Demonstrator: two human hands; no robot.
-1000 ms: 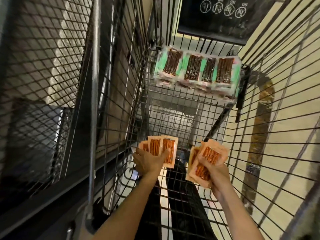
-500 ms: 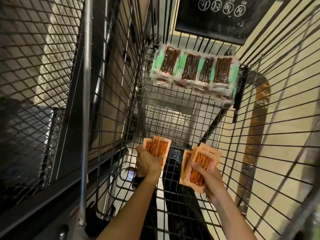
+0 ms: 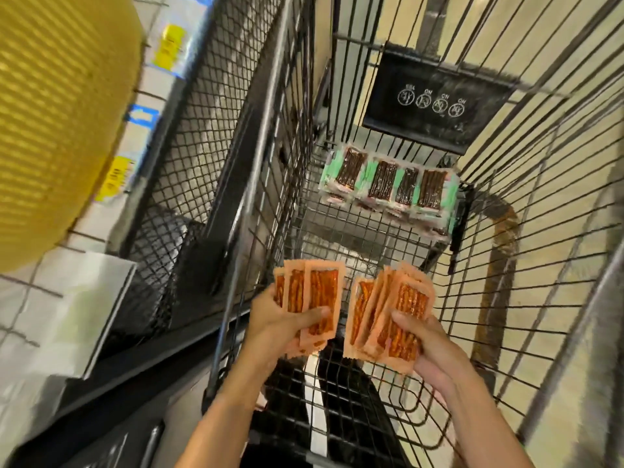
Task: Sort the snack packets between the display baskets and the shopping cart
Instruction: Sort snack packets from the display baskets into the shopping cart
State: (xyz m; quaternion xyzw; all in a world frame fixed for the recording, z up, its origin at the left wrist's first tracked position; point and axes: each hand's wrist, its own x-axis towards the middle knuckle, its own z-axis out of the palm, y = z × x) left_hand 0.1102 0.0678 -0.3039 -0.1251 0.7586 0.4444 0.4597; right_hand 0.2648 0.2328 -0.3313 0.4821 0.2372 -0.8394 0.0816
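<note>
My left hand [image 3: 277, 324] grips a fanned stack of orange snack packets [image 3: 312, 293] above the wire shopping cart [image 3: 337, 231]. My right hand [image 3: 427, 346] holds a second, thicker bunch of orange packets [image 3: 388, 309] just to the right of the first. Both bunches hang over the near half of the cart. At the cart's far end lies a row of green packets with dark sticks [image 3: 388, 184], stacked in layers on the cart floor.
A black child-seat flap with white icons [image 3: 435, 96] stands behind the green packets. A black mesh display basket [image 3: 202, 130] adjoins the cart's left wall. A yellow perforated basket [image 3: 57, 113] fills the upper left, with price tags on a shelf [image 3: 172, 45] behind it.
Both hands with their orange packets have risen a little and sit closer to me. The view has swung left, bringing the yellow basket and shelf tags into sight.
</note>
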